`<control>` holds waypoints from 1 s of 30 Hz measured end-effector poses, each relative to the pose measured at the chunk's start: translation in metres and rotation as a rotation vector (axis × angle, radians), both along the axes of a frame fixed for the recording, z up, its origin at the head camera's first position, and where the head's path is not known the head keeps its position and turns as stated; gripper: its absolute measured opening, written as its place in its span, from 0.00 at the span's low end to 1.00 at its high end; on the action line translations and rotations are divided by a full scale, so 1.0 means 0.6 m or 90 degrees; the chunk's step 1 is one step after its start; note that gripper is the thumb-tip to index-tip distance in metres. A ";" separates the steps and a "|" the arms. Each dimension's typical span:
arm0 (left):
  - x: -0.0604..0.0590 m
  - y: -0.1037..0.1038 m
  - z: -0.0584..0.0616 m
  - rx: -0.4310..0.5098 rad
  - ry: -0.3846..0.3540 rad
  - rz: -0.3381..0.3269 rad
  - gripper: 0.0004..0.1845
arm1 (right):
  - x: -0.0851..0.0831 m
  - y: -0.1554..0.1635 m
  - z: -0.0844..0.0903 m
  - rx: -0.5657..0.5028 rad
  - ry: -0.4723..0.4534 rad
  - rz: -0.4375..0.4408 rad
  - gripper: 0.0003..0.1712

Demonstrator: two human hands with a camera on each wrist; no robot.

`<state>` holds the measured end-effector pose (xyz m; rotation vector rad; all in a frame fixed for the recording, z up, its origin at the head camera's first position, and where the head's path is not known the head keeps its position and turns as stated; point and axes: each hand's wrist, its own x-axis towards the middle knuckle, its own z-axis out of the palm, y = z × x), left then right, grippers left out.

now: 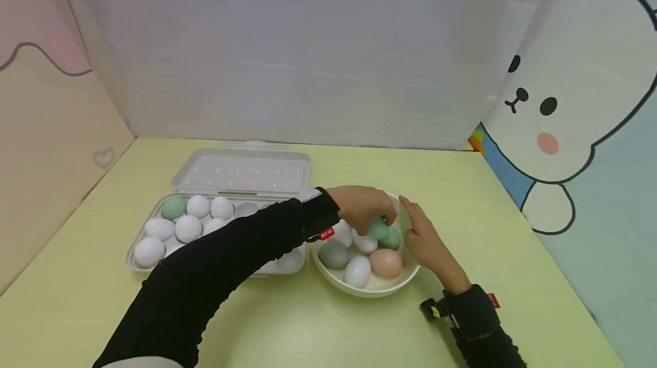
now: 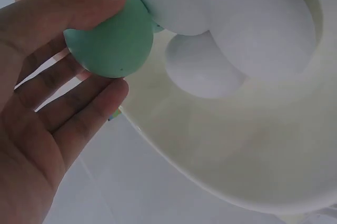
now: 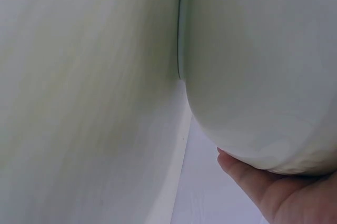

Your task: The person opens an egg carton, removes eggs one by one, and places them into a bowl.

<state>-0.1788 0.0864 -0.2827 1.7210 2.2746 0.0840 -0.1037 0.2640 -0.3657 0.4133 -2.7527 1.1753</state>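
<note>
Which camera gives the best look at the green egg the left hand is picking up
The left wrist view: the green egg fills the frame close up, pinched by the left hand over the bowl. The head view shows it small and half covered by fingers. The right wrist view shows only the bowl's outer wall, no egg.

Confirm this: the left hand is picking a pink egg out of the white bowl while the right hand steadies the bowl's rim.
Not quite. The egg in the left hand is green, not pink; the left wrist view shows it. The right hand does rest at the bowl rim.
</note>
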 end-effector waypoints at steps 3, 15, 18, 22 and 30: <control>-0.002 0.002 -0.003 -0.006 0.014 -0.002 0.19 | -0.002 -0.001 0.000 0.001 -0.001 0.000 0.39; -0.012 0.013 -0.015 -0.022 0.072 -0.023 0.18 | -0.004 0.000 -0.002 -0.001 0.003 0.000 0.40; -0.018 0.015 -0.030 -0.036 0.083 -0.033 0.20 | -0.004 0.001 -0.002 -0.002 0.003 -0.004 0.41; -0.023 0.020 -0.054 -0.045 0.105 -0.055 0.24 | -0.004 0.001 -0.002 -0.003 0.007 -0.008 0.40; -0.017 0.026 -0.062 -0.068 0.090 -0.061 0.21 | -0.003 0.001 -0.002 -0.008 0.003 -0.004 0.39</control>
